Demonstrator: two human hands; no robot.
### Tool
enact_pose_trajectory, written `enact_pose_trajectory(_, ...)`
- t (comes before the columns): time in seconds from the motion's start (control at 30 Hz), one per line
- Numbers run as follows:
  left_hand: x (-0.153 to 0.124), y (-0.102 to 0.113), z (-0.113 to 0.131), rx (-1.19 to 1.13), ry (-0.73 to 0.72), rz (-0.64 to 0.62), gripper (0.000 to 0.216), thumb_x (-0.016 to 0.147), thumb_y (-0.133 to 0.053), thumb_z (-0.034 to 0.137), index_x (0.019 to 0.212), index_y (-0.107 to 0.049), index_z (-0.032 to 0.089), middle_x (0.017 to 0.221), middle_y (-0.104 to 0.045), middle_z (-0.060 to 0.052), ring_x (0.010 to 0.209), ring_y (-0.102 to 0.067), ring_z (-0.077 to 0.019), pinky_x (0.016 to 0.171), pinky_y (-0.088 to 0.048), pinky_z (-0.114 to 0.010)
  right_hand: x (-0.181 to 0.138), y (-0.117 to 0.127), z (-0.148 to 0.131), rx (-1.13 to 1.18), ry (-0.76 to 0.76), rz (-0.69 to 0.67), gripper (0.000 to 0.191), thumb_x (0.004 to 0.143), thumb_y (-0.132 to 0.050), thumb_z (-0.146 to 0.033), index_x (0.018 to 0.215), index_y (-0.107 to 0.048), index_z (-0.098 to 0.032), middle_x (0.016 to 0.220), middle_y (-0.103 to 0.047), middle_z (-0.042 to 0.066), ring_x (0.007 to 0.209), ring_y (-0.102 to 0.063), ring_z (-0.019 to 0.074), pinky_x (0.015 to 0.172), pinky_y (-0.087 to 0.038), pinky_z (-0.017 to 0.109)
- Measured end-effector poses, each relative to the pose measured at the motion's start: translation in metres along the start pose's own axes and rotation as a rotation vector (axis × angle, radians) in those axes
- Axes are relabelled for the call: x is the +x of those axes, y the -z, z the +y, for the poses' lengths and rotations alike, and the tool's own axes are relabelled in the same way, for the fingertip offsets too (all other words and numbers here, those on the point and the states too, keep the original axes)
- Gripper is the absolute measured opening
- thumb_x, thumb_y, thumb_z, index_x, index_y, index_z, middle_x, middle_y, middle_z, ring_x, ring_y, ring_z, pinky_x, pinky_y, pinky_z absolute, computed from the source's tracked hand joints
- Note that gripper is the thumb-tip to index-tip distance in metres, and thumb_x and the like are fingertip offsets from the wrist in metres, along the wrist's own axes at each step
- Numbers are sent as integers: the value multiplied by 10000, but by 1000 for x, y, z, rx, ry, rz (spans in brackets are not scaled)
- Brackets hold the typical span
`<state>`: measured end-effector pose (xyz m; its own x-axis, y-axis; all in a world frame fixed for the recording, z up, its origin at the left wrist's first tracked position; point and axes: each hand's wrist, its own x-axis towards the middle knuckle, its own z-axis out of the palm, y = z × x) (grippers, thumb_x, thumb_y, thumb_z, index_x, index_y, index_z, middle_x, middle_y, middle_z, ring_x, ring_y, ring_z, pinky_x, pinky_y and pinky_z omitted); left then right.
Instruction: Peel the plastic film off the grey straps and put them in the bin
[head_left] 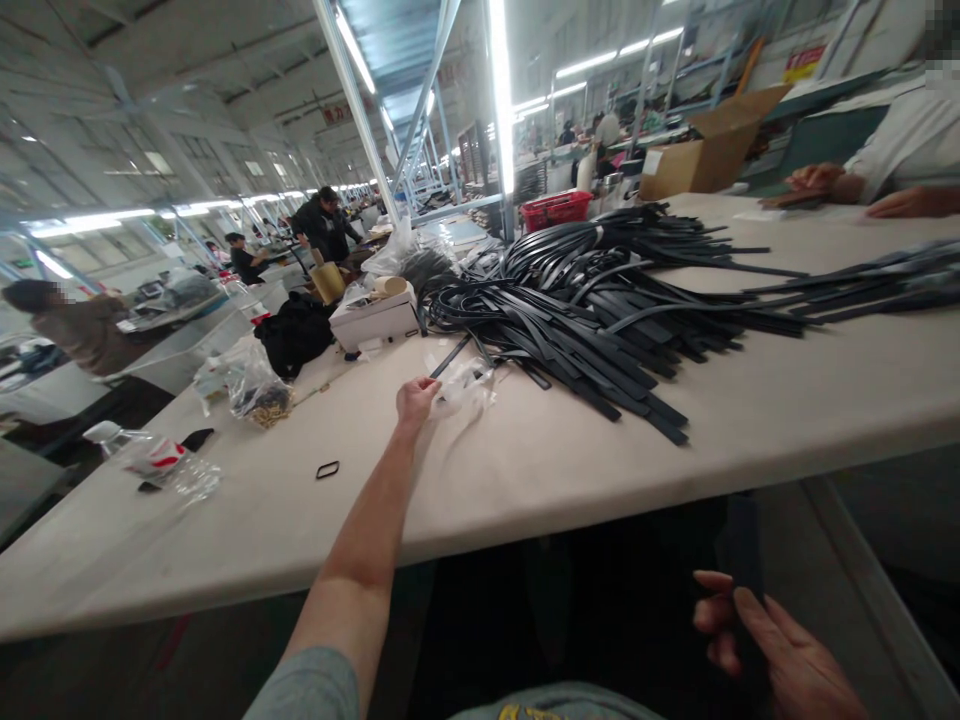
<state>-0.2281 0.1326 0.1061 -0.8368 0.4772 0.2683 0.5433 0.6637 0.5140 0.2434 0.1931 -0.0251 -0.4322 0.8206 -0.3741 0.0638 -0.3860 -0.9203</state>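
Note:
My left hand reaches far out over the pale table and is closed on a small clear plastic bag lying near the table's middle. Just beyond the bag spreads a big heap of black straps. My right hand stays low below the table's front edge, fingers curled around a dark strap that stands up in front of it.
A small black loop lies on the table nearer me. At the left are a plastic bottle, a bag of small parts, a black bag and a white box. Another person's hands rest at the far right by a cardboard box.

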Motion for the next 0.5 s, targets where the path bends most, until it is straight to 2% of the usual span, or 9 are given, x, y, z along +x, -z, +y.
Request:
enact_pose_trajectory(0.07,-13,7,8,-24,-62,66,221,833,-587,327,869,-725,158,844,-749,-68,828,-683,-224,784,-490,-300,3,-1,-1,-27,16,-19,666,724,-603,-760,1014,-608,-160,665,-664,38,471,-535,153,524,-483,307)
enact_pose_trajectory(0.17,-49,27,27,-60,-227,143,160,853,-590,315,851,-703,201,1008,-739,-56,992,-657,-209,983,-433,-332,6,-5,-5,-53,37,-82,622,763,-589,-736,1004,-626,-164,687,-670,44,486,-547,157,533,-481,314)
enact_pose_trajectory(0.23,-83,40,39,-64,-437,206,117,864,-604,294,808,-681,227,1014,-734,-35,1017,-647,-195,1091,-348,-377,6,-13,-13,-53,40,-163,578,800,-578,-701,998,-637,-161,698,-668,45,492,-543,148,536,-471,307)
enact_pose_trajectory(0.3,-123,48,48,-43,-669,260,75,857,-629,239,791,-666,241,974,-736,-18,1011,-650,-190,1130,-297,-418,5,-26,-24,-56,20,-275,554,828,-568,-674,1003,-645,-154,687,-654,35,481,-524,130,517,-440,289)
enact_pose_trajectory(0.4,-176,49,51,-7,-850,235,103,834,-653,156,820,-662,258,950,-741,4,1002,-658,-181,1135,-278,-425,3,-53,-44,-95,-16,-484,580,847,-529,-678,1022,-644,-137,644,-621,11,446,-478,104,467,-364,251)
enact_pose_trajectory(0.5,-213,41,46,5,-881,149,127,845,-655,142,841,-665,268,950,-746,14,982,-663,-173,1137,-261,-416,6,-86,-62,-185,5,-671,594,869,-476,-677,1059,-622,-133,586,-589,-17,404,-430,86,429,-294,220)
